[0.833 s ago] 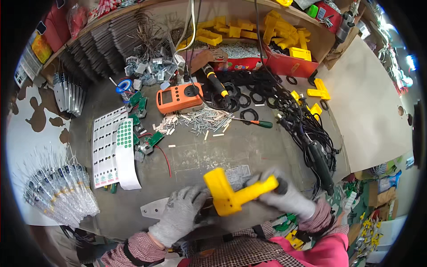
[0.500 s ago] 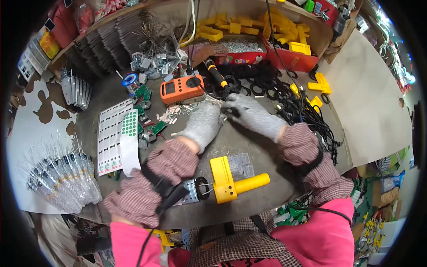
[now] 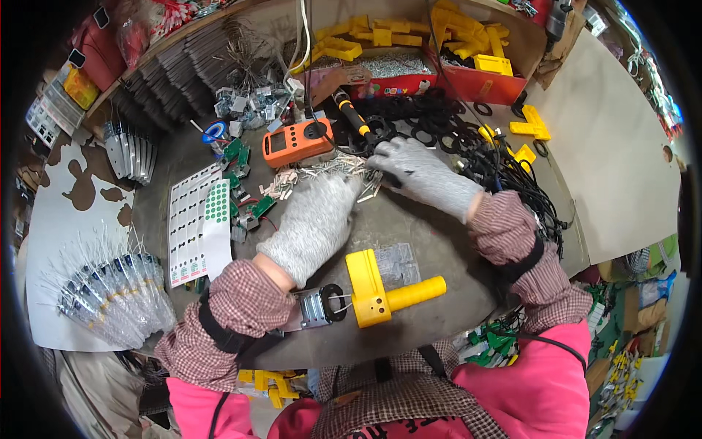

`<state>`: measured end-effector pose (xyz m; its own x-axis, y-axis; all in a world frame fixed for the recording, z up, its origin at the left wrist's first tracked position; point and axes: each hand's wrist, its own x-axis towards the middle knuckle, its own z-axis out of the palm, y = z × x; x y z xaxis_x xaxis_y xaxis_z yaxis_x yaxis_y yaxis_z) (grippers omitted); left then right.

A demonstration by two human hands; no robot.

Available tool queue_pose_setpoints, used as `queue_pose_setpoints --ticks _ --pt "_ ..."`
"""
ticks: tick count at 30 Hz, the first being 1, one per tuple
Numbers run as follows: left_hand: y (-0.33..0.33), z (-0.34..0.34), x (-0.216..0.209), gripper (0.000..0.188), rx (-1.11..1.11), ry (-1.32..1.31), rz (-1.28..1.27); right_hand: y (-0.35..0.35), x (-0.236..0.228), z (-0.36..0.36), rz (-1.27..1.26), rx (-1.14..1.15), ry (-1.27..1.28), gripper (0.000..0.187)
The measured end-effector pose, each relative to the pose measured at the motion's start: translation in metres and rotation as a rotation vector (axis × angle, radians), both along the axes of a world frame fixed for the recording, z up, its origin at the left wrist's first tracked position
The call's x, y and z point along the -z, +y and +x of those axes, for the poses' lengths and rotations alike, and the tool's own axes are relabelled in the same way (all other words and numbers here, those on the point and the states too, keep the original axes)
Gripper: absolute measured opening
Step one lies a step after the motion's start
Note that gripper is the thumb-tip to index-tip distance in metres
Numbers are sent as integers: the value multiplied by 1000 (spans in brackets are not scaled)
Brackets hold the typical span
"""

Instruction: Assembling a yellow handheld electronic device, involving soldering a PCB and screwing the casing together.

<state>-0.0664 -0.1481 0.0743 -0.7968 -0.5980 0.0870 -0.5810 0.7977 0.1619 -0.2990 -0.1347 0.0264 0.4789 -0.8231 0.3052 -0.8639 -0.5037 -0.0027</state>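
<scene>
My left hand (image 3: 314, 216), in a grey knit glove, rests at the near side of a heap of small pale, stick-like pieces (image 3: 329, 168). Its fingers bend down out of sight, so what they hold is hidden. At the heap's right end is my right hand (image 3: 420, 174), also gloved, with fingers curled together; anything in them cannot be made out. An orange multimeter (image 3: 298, 144) lies just beyond the heap. Beside it a black-and-yellow handled tool (image 3: 352, 113) points toward my right fingers. Nearer me lies a yellow plastic part with a round handle (image 3: 371, 293), joined by wires to a silver metal piece (image 3: 314, 309).
Black rings and cables (image 3: 504, 164) crowd the right. Green circuit boards (image 3: 238, 157) and a sticker sheet (image 3: 197, 227) lie left, near bagged wired parts (image 3: 117, 300). Red boxes (image 3: 479, 95) with yellow parts stand behind. A clear plastic piece (image 3: 396, 263) lies centrally.
My hands have moved apart: the left came nearer and slightly left, the right shifted slightly right. More of the pale heap now shows between them. The small shiny bit between them is no longer visible.
</scene>
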Motion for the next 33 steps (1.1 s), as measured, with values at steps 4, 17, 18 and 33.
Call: queue_pose_setpoints --ticks 4,17,18,33 --pt "2 12 44 18 190 107 348 -20 11 15 36 -32 130 16" --pt "-13 24 55 23 -15 429 330 60 -32 25 -24 178 -430 20" --pt "1 22 41 20 -68 437 584 86 -38 33 41 89 -511 20" --pt "59 -14 65 21 360 219 717 195 23 63 360 -45 -455 22"
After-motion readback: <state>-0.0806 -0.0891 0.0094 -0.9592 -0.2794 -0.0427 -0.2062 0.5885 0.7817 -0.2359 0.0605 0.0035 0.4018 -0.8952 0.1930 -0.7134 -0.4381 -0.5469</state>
